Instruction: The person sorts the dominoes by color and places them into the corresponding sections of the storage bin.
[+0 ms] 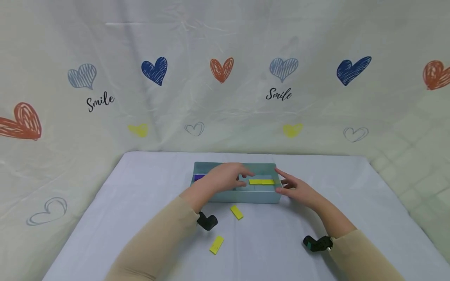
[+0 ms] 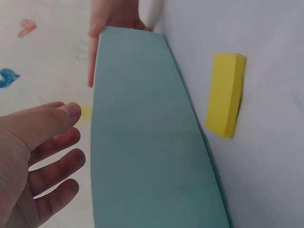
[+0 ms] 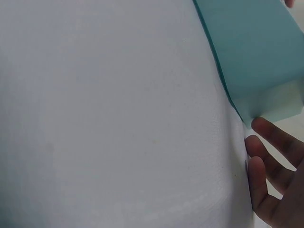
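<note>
A long pale-teal open box (image 1: 242, 196) sits on the white table. My left hand (image 1: 225, 176) hovers over its middle, fingers loosely bent and thumb apart; in the left wrist view that hand (image 2: 42, 147) has nothing between its fingers. Inside the box, to the right of those fingers, yellow blocks (image 1: 261, 182) form a row. A purple piece (image 1: 198, 177) shows at the left end, partly behind my left hand. At the box's right end my right hand (image 1: 297, 191) is spread, its fingertips against the end wall and corners; in the right wrist view one fingertip (image 3: 258, 124) touches a lower corner.
Two loose yellow blocks lie on the table in front of the box, one close to it (image 1: 237, 212) and another nearer me (image 1: 216, 245). Behind the table hangs a pale cloth (image 1: 246, 117) printed with hearts. Each wrist wears a small black camera (image 1: 207, 221).
</note>
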Demonstrator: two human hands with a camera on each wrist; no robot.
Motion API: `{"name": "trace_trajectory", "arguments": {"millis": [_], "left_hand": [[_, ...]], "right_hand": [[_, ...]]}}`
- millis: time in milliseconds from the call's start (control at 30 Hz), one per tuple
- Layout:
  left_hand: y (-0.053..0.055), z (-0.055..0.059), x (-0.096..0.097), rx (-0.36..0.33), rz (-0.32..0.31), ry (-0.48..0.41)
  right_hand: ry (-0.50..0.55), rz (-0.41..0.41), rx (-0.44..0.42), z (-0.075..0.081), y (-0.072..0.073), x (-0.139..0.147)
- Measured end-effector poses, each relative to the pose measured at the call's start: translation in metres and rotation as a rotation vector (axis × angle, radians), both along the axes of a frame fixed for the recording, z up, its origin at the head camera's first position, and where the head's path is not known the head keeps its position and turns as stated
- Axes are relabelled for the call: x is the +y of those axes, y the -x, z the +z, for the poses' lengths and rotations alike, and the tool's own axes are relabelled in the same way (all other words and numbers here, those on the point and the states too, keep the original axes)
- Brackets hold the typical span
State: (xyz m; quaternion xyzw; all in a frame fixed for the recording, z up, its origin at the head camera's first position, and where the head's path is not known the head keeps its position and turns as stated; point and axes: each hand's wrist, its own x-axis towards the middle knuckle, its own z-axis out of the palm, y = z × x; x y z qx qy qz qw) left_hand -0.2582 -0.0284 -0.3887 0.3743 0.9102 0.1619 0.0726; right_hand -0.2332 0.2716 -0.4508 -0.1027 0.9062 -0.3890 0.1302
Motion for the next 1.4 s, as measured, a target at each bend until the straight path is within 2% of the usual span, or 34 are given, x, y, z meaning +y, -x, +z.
{"name": "trace_trajectory", "arguments": {"millis": [233, 333, 467, 800, 967, 1267, 1400], "left_hand": [[-0.019, 0.009, -0.022, 0.054, -0.047, -0.006], [-0.026, 0.009, -0.033, 0.078, -0.051, -0.003], [-0.034, 0.007, -0.047, 0.093, -0.026, 0.011], [-0.053, 0.001, -0.074, 0.057, -0.009, -0.052], [-0.061, -0.004, -0.079, 0.002, -0.005, -0.050], [-0.076, -0.011, -0.082, -0.033, -0.085, 0.021], [-0.084, -0.015, -0.082, -0.077, -0.112, 0.066]], "right_hand": [[-0.010, -0.001, 0.011, -0.002, 0.002, 0.000], [-0.010, -0.005, 0.010, -0.002, 0.002, 0.001], [-0.012, -0.002, 0.014, -0.002, 0.001, 0.002], [-0.026, 0.001, 0.026, -0.002, 0.002, 0.003], [-0.022, -0.001, 0.028, -0.003, 0.002, 0.003], [-0.017, -0.010, 0.015, -0.002, 0.001, 0.002], [-0.013, -0.007, 0.016, -0.002, 0.001, 0.002]]}}
